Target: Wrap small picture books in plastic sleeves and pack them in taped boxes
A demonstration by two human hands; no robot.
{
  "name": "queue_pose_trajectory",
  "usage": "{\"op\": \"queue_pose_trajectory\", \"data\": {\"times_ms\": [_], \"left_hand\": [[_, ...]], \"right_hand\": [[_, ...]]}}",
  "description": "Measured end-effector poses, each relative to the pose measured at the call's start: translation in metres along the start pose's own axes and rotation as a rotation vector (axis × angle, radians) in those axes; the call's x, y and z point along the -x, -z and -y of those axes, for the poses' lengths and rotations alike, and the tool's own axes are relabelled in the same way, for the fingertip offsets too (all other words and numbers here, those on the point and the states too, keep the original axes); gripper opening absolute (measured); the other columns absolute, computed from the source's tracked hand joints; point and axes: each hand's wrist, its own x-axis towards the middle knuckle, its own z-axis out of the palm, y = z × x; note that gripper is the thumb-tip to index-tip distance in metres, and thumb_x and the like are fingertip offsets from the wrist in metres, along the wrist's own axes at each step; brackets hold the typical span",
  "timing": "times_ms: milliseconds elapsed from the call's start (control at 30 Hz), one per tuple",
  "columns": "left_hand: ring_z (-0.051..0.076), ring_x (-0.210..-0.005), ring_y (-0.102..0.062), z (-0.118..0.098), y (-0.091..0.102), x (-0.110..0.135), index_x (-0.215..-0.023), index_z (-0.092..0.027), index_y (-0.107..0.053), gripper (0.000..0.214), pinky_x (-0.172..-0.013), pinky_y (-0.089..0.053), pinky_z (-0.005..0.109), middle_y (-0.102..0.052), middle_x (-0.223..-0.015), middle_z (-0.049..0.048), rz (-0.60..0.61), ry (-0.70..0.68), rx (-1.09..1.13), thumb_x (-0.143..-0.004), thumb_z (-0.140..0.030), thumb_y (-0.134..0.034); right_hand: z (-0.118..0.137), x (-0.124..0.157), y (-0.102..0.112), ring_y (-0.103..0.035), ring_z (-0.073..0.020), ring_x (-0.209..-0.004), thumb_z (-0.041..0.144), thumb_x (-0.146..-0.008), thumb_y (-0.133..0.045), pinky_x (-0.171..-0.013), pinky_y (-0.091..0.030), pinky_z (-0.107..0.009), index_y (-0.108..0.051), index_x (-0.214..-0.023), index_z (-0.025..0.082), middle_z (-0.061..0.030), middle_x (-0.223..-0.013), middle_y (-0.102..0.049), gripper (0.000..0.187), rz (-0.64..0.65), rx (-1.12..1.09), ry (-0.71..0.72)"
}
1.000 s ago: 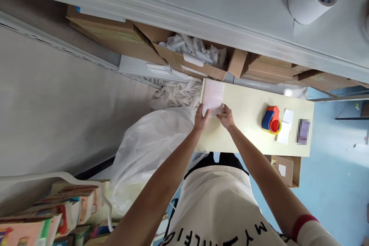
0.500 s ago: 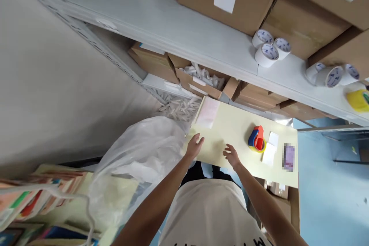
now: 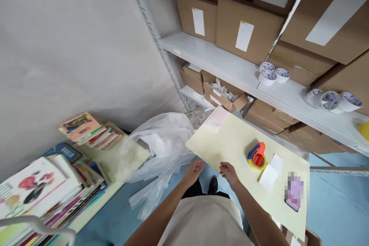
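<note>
My left hand (image 3: 194,170) hangs just off the near edge of a pale yellow table (image 3: 230,142), fingers loosely curled, with nothing in it. My right hand (image 3: 229,172) rests at the same edge, fingers apart and relaxed, empty too. A thin pinkish-white sheet (image 3: 215,120) lies flat at the table's far corner, away from both hands. A red and blue tape dispenser (image 3: 256,156) stands on the table to the right of my right hand, beside two white slips (image 3: 270,173).
A crumpled clear plastic bag (image 3: 157,142) lies left of the table. Stacked books (image 3: 49,184) fill the low surface at the left. A white shelf (image 3: 230,67) carries tape rolls (image 3: 271,75) and cardboard boxes (image 3: 243,32); an open carton (image 3: 223,98) sits below it.
Both hands let go of the pinkish sheet and drew back to the table's near edge. The view swung up and left, bringing the books and upper shelf boxes into sight.
</note>
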Motion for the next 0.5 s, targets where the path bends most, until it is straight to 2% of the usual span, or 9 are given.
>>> {"op": "queue_pose_trajectory", "data": {"times_ms": [133, 233, 367, 500], "left_hand": [[0.030, -0.093, -0.069, 0.006, 0.017, 0.025, -0.096, -0.022, -0.067, 0.047, -0.086, -0.053, 0.044, -0.072, -0.100, 0.0121, -0.123, -0.008, 0.110, -0.066, -0.059, -0.065], [0.029, -0.091, -0.069, 0.005, 0.036, 0.047, -0.094, -0.025, -0.068, 0.042, -0.086, -0.053, 0.043, -0.074, -0.096, 0.0077, -0.229, -0.037, 0.143, -0.066, -0.056, -0.067], [0.027, -0.091, -0.068, 0.014, 0.071, 0.082, -0.095, -0.021, -0.069, 0.043, -0.087, -0.053, 0.042, -0.074, -0.094, 0.0074, -0.366, -0.057, 0.191, -0.066, -0.054, -0.068], [0.026, -0.088, -0.068, 0.044, 0.112, 0.121, -0.096, -0.021, -0.068, 0.045, -0.085, -0.053, 0.040, -0.073, -0.098, 0.0072, -0.491, -0.023, 0.238, -0.067, -0.055, -0.067]], "right_hand": [[0.004, 0.003, -0.022, -0.060, -0.0141, -0.064, 0.040, -0.056, -0.073, -0.057, -0.042, -0.025, -0.068, -0.090, 0.020, -0.0007, -0.079, -0.064, 0.040, 0.108, 0.088, 0.037], [0.006, 0.004, -0.049, -0.059, -0.0142, -0.063, 0.040, -0.056, -0.073, -0.057, -0.042, -0.026, -0.068, -0.088, 0.020, -0.0003, -0.076, -0.064, 0.038, 0.206, 0.159, 0.065], [0.006, 0.010, -0.097, -0.059, -0.0155, -0.062, 0.041, -0.055, -0.074, -0.058, -0.043, -0.028, -0.069, -0.086, 0.020, -0.0003, -0.075, -0.064, 0.039, 0.374, 0.271, 0.091], [0.001, 0.025, -0.153, -0.059, -0.0177, -0.065, 0.046, -0.057, -0.073, -0.060, -0.043, -0.029, -0.069, -0.085, 0.021, -0.0009, -0.073, -0.063, 0.038, 0.491, 0.340, 0.163]]}}
